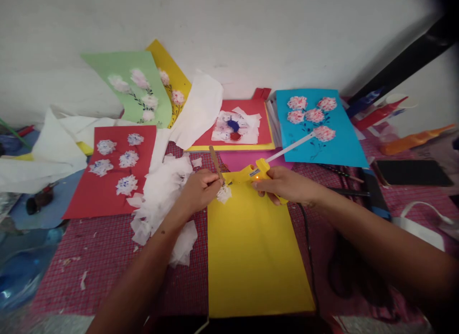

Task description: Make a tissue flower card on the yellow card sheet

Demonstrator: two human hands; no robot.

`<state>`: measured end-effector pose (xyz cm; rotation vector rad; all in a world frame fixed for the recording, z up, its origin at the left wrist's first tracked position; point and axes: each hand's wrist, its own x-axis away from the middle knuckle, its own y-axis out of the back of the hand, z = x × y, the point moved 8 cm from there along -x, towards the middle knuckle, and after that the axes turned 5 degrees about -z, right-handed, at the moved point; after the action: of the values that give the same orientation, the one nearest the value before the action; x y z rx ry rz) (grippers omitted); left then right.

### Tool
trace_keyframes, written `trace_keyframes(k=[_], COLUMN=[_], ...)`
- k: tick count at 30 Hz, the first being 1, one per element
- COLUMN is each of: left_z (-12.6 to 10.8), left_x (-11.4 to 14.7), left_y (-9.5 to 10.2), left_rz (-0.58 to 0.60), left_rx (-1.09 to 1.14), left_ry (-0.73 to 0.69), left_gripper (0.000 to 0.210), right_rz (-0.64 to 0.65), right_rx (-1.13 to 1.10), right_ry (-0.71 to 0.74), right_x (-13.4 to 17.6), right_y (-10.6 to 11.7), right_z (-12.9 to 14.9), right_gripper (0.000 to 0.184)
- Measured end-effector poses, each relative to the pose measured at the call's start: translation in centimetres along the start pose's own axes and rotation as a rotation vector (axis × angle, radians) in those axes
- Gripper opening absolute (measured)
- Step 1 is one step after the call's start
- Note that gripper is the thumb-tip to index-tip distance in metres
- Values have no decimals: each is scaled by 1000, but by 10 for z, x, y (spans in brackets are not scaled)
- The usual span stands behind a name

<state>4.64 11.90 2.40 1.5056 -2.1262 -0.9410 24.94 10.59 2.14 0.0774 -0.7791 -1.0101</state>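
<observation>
Head view: left grip [203, 189] pinches wooden stick [215, 161], paper flower [224, 194] at its lower end; right grip [287, 183] wrapped round glue gun [264, 166], pointed toward left grip, apparently to reach flower; yellow card [256, 252] beneath both.

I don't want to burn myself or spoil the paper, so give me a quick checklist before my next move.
1. Glue gun gripped in the right hand, its light glowing: ok.
2. Glue stick in the back of the gun: ok.
3. Nozzle well away from the left hand: not ok, it points toward those fingertips and looks close.
4. Wooden stick held in the left hand, with the small paper flower at its lower end: ok.
5. Yellow sheet lying beneath the gun and flower: ok.
6. Nozzle hot enough: cannot tell.
</observation>
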Motion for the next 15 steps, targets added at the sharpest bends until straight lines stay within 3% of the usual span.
trace_keyframes(k=[15], left_z=[9], left_x=[1], left_y=[2], left_rz=[-16], left_rx=[81], left_ry=[61], left_gripper=[33], right_rz=[-8], right_rx=[-108], right_ry=[29], right_x=[2], right_y=[-1], right_z=[-4], right_gripper=[33])
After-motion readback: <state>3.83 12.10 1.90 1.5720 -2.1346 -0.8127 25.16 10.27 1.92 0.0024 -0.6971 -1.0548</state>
